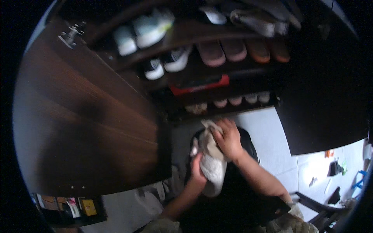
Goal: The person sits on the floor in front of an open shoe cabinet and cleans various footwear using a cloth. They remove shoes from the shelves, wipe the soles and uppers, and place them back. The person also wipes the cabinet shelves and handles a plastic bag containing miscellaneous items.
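My left hand (198, 171) grips the side of a pale shoe (215, 184), which lies lengthwise in front of me with its rounded end towards my body. Over the shoe's far part is a beige cloth (212, 145), bunched up under my right hand (230, 140). The fingers of that hand curl over the cloth, and its upper edge sticks up past them. Blur hides the shoe's exact kind and its far end. Beneath both hands is a dark surface (249, 139); I cannot tell whether it is a seat or clothing.
A dark wooden shoe cabinet stands ahead, its left door (96, 122) and right door (323, 116) swung out beside me. Its shelves hold light sneakers (150, 30), black-and-white sneakers (176, 59), pink slides (211, 52) and a red box (201, 87). Small items (335, 169) lie on the tiled floor at right.
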Available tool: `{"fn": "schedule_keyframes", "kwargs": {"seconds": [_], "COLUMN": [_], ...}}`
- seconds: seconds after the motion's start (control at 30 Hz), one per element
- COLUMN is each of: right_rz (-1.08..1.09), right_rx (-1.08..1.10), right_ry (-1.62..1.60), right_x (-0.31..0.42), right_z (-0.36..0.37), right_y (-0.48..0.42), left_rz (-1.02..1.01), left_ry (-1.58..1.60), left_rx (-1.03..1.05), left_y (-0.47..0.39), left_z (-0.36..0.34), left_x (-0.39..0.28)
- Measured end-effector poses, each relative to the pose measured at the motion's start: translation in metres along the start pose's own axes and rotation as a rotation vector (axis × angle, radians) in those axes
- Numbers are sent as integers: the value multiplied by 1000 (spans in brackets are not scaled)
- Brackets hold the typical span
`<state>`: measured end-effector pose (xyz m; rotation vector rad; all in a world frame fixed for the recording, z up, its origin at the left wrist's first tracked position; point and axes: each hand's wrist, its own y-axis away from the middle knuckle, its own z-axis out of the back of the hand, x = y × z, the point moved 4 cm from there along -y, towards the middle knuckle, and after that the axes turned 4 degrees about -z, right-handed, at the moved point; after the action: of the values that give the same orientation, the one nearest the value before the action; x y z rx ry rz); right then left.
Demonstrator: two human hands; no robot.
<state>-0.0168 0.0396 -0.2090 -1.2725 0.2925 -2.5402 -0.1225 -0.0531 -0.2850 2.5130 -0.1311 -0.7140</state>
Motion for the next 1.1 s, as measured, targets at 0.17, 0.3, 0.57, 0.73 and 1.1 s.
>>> {"fn": "schedule_keyframes", "kwargs": {"seconds": [0.17, 0.3, 0.57, 0.73, 1.1], "right_rz": [55, -41, 66, -62, -510], "right_rx": [-149, 30, 303, 440, 7], "right_ry": [-105, -290, -322, -613, -1273], "right_x": [1, -7, 9, 19, -61], "right_z": [-1, -15, 5, 28, 154], "right_y": [65, 127, 149, 109, 42], "left_rz": [5, -111, -349, -325, -680], "left_ry": [310, 211, -941, -740, -869], "left_rx": [213, 262, 145, 20, 297], "left_y": [-2, 25, 86, 76, 21], "left_z": [31, 21, 50, 13, -125], "left_x": [3, -11, -25, -46, -82]}}
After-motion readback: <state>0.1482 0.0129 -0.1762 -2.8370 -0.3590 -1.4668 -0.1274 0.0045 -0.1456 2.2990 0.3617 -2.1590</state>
